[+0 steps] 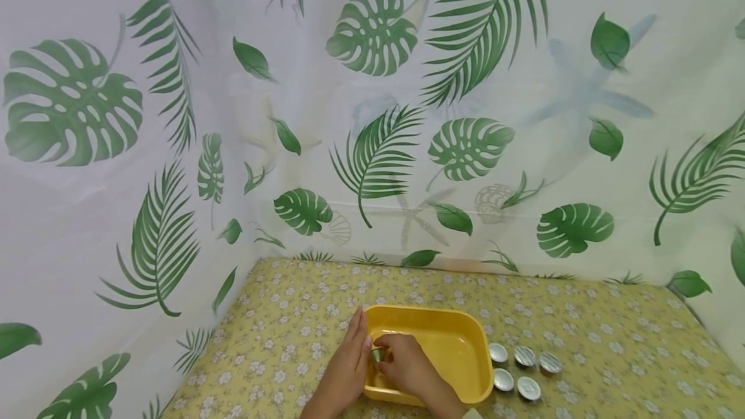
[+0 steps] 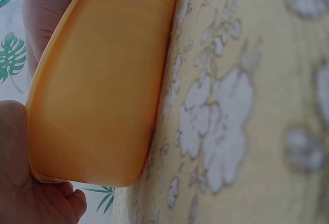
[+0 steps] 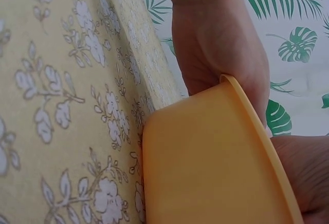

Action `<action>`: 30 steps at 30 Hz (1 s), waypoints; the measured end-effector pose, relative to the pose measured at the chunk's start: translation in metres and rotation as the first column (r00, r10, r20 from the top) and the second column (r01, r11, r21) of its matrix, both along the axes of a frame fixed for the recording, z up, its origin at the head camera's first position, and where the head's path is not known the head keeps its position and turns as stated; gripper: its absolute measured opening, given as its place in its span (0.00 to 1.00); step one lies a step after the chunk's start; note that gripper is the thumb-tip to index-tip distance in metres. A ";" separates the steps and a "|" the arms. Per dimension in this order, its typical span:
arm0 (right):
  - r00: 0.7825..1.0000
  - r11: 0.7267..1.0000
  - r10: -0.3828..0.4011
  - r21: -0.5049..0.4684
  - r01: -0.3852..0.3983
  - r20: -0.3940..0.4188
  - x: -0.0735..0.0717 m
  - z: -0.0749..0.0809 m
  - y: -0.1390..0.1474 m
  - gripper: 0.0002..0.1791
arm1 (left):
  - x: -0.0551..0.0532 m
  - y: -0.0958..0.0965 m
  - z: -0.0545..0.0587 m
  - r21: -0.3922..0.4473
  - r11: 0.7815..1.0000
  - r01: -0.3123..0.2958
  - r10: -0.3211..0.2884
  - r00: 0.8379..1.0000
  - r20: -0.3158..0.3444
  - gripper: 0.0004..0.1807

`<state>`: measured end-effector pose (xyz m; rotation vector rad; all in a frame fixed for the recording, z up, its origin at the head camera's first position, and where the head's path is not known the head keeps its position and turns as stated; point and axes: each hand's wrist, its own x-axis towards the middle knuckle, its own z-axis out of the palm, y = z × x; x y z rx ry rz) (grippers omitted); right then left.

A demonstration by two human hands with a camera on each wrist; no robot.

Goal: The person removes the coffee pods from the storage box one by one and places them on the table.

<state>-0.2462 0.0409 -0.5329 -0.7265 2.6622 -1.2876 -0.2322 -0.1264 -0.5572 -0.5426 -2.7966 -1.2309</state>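
Note:
My left hand [image 1: 349, 365] holds the left end of a yellow plastic basin [image 1: 454, 355], its fingers along the rim. In the left wrist view the basin's side wall [image 2: 103, 90] fills the middle, with part of the left hand [image 2: 15, 162] beside its lower corner. Reaching over the near rim, my right hand [image 1: 410, 364] has its fingers bent about a small green-and-white object [image 1: 377, 355] inside the basin, close to the left thumb. The fingers partly hide that object, so its kind is unclear. The right wrist view shows the basin's outer wall [image 3: 205, 157] but not the object.
Several small round pieces with silvery-white tops, among them a nearer one [image 1: 529, 388] and a farther one [image 1: 550, 363], sit just right of the basin. A yellow flowered cloth [image 1: 291, 322] covers the table. Leaf-printed sheets [image 1: 396, 96] hang behind and at the left.

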 end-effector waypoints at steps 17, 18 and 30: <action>0.996 0.996 0.008 0.088 0.000 -0.092 0.001 -0.003 -0.006 0.10 | 0.000 -0.002 -0.001 0.009 1.000 0.007 -0.007 1.000 -0.012 0.31; 0.996 0.996 0.007 0.092 0.002 -0.094 0.001 -0.003 -0.006 0.10 | -0.001 -0.002 -0.002 0.009 1.000 0.008 -0.007 1.000 -0.015 0.31; 0.995 0.992 0.002 0.126 0.012 -0.104 -0.001 -0.003 -0.008 0.09 | 0.000 -0.001 -0.001 0.006 1.000 0.003 -0.003 0.999 -0.040 0.31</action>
